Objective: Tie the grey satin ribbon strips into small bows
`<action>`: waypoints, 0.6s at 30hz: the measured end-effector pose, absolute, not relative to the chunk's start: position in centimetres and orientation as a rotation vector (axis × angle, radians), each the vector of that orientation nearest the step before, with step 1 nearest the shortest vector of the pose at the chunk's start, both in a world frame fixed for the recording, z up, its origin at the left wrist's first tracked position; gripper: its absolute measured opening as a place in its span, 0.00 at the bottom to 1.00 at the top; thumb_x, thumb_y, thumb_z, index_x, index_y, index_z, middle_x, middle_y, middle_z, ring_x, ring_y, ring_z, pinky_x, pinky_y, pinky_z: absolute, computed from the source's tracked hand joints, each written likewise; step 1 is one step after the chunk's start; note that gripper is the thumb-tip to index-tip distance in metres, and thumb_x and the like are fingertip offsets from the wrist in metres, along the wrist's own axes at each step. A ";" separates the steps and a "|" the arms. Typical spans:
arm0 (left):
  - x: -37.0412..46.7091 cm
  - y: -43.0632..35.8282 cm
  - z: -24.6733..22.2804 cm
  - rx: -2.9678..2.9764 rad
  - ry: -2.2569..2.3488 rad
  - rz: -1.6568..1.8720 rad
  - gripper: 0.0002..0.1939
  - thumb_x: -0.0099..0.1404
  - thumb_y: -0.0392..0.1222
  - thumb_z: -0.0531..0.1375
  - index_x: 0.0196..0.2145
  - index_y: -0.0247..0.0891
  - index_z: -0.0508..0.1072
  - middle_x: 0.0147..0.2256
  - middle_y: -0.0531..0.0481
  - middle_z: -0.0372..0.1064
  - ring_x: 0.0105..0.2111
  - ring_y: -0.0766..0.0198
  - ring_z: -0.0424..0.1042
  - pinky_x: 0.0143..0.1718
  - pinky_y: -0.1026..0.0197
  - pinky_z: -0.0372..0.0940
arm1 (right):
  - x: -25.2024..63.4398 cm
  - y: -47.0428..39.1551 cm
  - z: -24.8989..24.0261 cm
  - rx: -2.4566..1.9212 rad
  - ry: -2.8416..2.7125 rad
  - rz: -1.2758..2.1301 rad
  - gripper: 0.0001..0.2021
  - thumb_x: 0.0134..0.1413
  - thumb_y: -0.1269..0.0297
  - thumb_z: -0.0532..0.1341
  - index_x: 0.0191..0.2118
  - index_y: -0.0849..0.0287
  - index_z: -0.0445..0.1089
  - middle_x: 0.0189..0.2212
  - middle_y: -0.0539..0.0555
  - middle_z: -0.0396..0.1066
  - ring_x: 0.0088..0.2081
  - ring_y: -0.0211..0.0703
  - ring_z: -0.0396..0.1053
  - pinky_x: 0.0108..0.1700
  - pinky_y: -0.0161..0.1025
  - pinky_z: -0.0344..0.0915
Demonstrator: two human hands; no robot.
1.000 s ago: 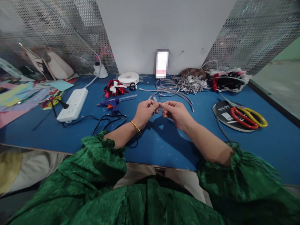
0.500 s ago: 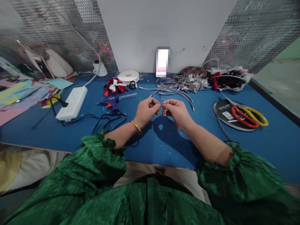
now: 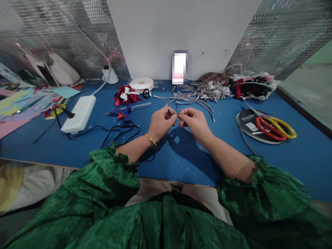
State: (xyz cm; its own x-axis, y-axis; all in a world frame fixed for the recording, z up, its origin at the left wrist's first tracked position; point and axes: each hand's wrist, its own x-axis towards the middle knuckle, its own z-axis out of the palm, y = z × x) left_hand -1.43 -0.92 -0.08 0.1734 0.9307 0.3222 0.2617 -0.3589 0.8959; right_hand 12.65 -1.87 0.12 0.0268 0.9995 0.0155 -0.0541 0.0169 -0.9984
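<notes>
Above the middle of the table, my left hand and my right hand meet fingertip to fingertip. Both are closed in a pinch on a small piece of grey ribbon, mostly hidden by the fingers. Just beyond them lie loose strips of grey ribbon and a heap of grey ribbon pieces. To the left rests a blue glue gun with a clear glue stick in its back. On the right, scissors with red and yellow handles lie across a black-labelled ribbon spool.
A phone leans on the white panel. Red, black and white ribbon bows lie near a white spool. A power strip, cables and coloured paper occupy the left side. More bows sit at back right.
Both hands stay together in nearly the same place, with slight finger movement at the ribbon. The objects on the table have not moved.
</notes>
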 end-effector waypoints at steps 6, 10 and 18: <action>-1.6 -1.2 0.2 2.029 1.287 1.145 0.05 0.62 0.41 0.56 0.30 0.38 0.70 0.24 0.53 0.71 0.24 0.68 0.68 0.30 0.65 0.61 | 12.9 -1.4 -0.5 -1.246 -1.306 1.032 0.04 0.43 0.65 0.62 0.28 0.59 0.68 0.19 0.47 0.65 0.21 0.35 0.64 0.27 0.36 0.62; -1.6 -1.3 0.2 2.081 1.334 1.108 0.05 0.63 0.40 0.55 0.32 0.39 0.70 0.25 0.53 0.73 0.26 0.66 0.69 0.32 0.63 0.61 | 13.1 -1.4 -0.7 -1.253 -1.452 0.865 0.04 0.44 0.67 0.60 0.30 0.59 0.68 0.21 0.48 0.67 0.23 0.36 0.65 0.28 0.36 0.61; -1.3 -1.7 0.3 2.218 1.397 1.006 0.04 0.63 0.39 0.56 0.34 0.40 0.71 0.28 0.52 0.74 0.29 0.64 0.71 0.32 0.62 0.60 | 13.1 -1.9 -0.5 -1.344 -1.637 0.577 0.05 0.48 0.72 0.55 0.30 0.59 0.68 0.21 0.49 0.68 0.24 0.37 0.62 0.29 0.36 0.56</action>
